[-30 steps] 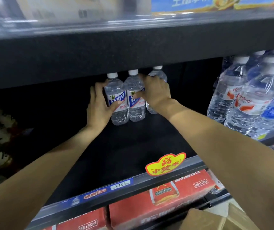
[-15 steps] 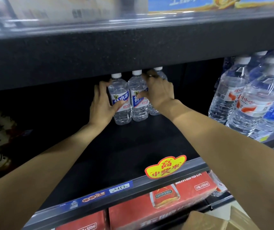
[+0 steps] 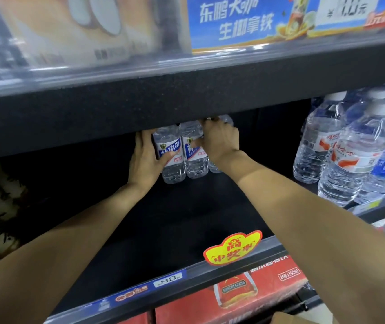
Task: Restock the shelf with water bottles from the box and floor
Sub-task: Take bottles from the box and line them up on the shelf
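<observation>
Three small clear water bottles with blue labels stand upright at the back of a black shelf [image 3: 186, 220]. My left hand [image 3: 144, 164] wraps the left bottle [image 3: 170, 155] from its left side, thumb across the label. My right hand [image 3: 220, 142] grips the middle bottle [image 3: 193, 160] near its shoulder. A third bottle [image 3: 213, 168] stands behind my right hand, mostly hidden. The bottle caps are hidden by the upper shelf's front edge [image 3: 186, 101].
Larger water bottles [image 3: 350, 150] with red and white labels crowd the shelf to the right. A yellow promotion tag [image 3: 232, 247] sticks up from the shelf's front rail. Red drink cartons [image 3: 233, 298] sit below, and a brown cardboard box corner [image 3: 287, 318] shows at the bottom.
Both hands have pushed the bottles a little further back and to the right. The view has tilted, so the upper shelf's edge now hides the caps.
</observation>
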